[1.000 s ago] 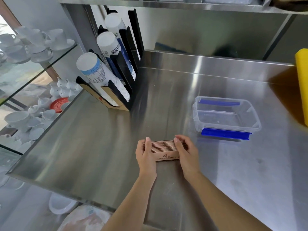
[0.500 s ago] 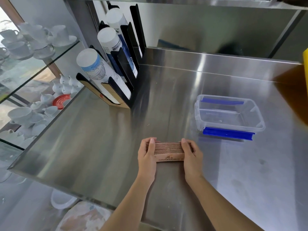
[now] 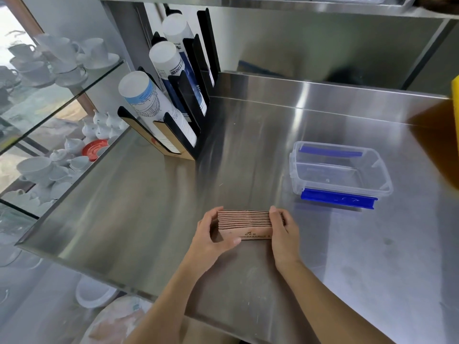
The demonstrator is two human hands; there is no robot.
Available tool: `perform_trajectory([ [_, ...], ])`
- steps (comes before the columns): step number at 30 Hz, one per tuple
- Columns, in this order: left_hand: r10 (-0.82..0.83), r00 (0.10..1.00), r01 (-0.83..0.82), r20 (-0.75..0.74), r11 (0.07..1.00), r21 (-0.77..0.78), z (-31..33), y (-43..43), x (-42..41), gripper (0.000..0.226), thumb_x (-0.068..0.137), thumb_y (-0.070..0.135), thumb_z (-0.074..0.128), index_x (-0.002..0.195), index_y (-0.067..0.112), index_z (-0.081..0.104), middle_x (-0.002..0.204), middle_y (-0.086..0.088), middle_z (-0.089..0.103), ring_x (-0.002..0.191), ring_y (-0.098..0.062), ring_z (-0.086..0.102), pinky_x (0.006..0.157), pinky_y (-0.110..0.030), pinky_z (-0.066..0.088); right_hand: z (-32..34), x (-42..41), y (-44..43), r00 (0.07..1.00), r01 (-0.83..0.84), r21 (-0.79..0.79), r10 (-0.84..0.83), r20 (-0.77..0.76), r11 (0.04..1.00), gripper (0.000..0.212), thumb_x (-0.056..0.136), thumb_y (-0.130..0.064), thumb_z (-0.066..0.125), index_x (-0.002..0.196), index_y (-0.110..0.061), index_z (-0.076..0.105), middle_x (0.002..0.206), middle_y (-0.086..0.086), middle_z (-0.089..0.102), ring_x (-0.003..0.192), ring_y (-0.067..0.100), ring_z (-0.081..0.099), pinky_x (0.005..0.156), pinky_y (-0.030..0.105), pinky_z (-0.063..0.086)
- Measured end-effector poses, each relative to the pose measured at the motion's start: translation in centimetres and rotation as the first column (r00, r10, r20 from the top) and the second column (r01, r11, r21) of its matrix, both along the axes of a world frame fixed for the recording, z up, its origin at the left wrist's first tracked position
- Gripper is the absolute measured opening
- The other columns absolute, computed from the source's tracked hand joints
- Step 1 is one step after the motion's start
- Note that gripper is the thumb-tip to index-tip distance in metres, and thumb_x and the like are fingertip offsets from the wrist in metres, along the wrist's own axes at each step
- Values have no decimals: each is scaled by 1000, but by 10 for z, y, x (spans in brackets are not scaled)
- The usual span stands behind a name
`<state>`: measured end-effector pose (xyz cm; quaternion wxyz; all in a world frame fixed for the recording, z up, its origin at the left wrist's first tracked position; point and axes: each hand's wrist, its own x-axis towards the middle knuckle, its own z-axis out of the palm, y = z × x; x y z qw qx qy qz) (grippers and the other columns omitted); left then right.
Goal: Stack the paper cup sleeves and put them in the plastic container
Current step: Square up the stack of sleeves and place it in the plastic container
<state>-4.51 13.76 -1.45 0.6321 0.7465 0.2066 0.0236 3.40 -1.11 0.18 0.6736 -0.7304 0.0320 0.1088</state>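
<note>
A stack of brown paper cup sleeves (image 3: 244, 223) stands on edge on the steel counter, near its front. My left hand (image 3: 211, 238) grips the stack's left end, thumb across the front face. My right hand (image 3: 283, 232) presses against the right end, fingers over the top edges. The clear plastic container (image 3: 340, 173) with blue clips sits open and empty to the right and a little farther back, about a hand's width from the stack.
A black rack (image 3: 188, 115) holding tubes of paper cups stands at the back left of the steel counter (image 3: 248, 145). Glass shelves (image 3: 62, 90) of white crockery are on the left. A yellow object (image 3: 455, 115) is at the right edge. An overhead shelf runs along the top.
My left hand has shifted from pressing flat on the stack's end to wrapping around it, thumb on the front. The stack looks slightly lifted and squared. My right hand stays at the right end.
</note>
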Motion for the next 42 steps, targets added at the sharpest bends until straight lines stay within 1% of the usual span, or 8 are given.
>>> perform_trajectory([
  [6,98,994,-98,47,995,5,2,0,1,46,71,0,72,102,30,59,107,1,68,104,-18,64,100,-37,47,2,1,-2,999,-36,-27,36,3,999,27,95,-31,44,74,-21,56,76,-6,60,75,5,55,70,20,41],
  [14,112,992,-113,66,994,12,5,-2,1,46,72,-3,72,95,34,58,102,5,69,99,-16,64,94,-31,48,7,7,-28,935,-351,-20,349,-62,936,8,86,-27,60,92,-32,59,96,-14,64,94,2,58,80,15,45],
  [19,118,990,-119,79,993,0,6,-3,2,48,71,-5,72,93,35,58,99,9,68,96,-13,65,91,-26,48,10,17,-53,845,-535,-114,526,-96,837,54,78,2,67,126,-17,51,113,-7,63,108,10,58,99,25,45],
  [23,130,987,-133,90,991,30,6,-1,2,48,61,7,79,90,42,63,108,4,67,104,-17,63,94,-26,46,11,18,-55,869,-494,-189,491,-68,849,45,81,0,65,123,-15,56,110,-7,64,103,9,59,89,14,45],
  [27,106,989,-111,102,993,44,8,3,1,46,55,13,75,85,48,69,108,15,66,108,-15,59,100,-28,41,10,17,-55,897,-442,-164,436,-73,882,43,80,4,64,120,-10,58,111,1,67,104,16,62,96,26,48],
  [32,117,988,-110,99,991,-78,8,-4,4,48,70,-12,67,96,29,70,86,15,76,87,-9,67,79,-15,52,12,18,-59,925,-380,-136,375,-58,915,42,79,1,66,118,-13,60,107,0,68,103,16,63,98,33,49],
  [35,176,973,-154,150,977,-148,15,-13,14,44,70,-15,66,102,15,66,80,14,77,72,0,65,70,-13,52,20,24,-66,942,-335,-82,332,-42,939,34,81,0,65,110,-16,60,100,-5,68,96,12,62,82,16,53],
  [42,282,937,-233,205,944,-232,56,-47,67,34,73,-14,65,71,12,44,63,3,75,66,-11,71,54,-17,52,53,54,-90,993,-113,86,111,30,990,27,82,4,61,89,-22,64,82,-16,71,76,2,69,62,10,55],
])
